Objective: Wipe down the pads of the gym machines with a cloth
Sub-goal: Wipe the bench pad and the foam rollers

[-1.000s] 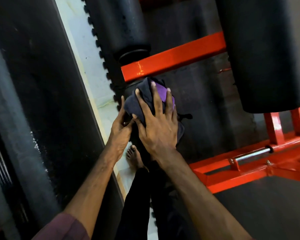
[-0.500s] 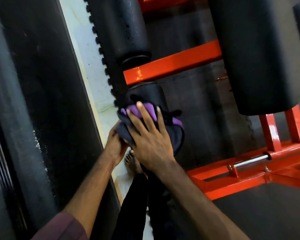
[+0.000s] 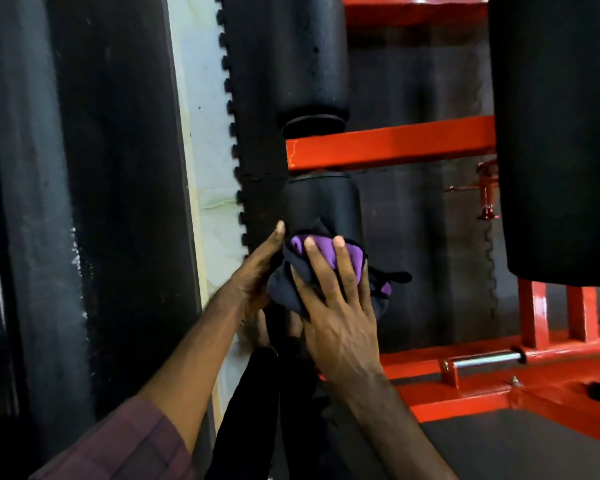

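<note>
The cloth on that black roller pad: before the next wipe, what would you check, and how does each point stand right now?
1. Cloth against the lower roller pad: ok, it is bunched around the pad's near end.
2. Right hand on the cloth: ok, fingers spread over it, pressing.
3. Left hand steadying the pad: ok, it rests along the pad's left side.
4. Far part of this pad, next to the red bar, wiped: cannot tell.
5. Upper roller pad wiped: cannot tell; no hand is on it.
6. Clean face of cloth turned to the pad: cannot tell, hidden.

Matt black roller pad (image 3: pixel 321 206), soft purple/dk cloth (image 3: pixel 326 268), glossy red painted metal frame (image 3: pixel 388 147), shiny chrome rod (image 3: pixel 485 360)
</note>
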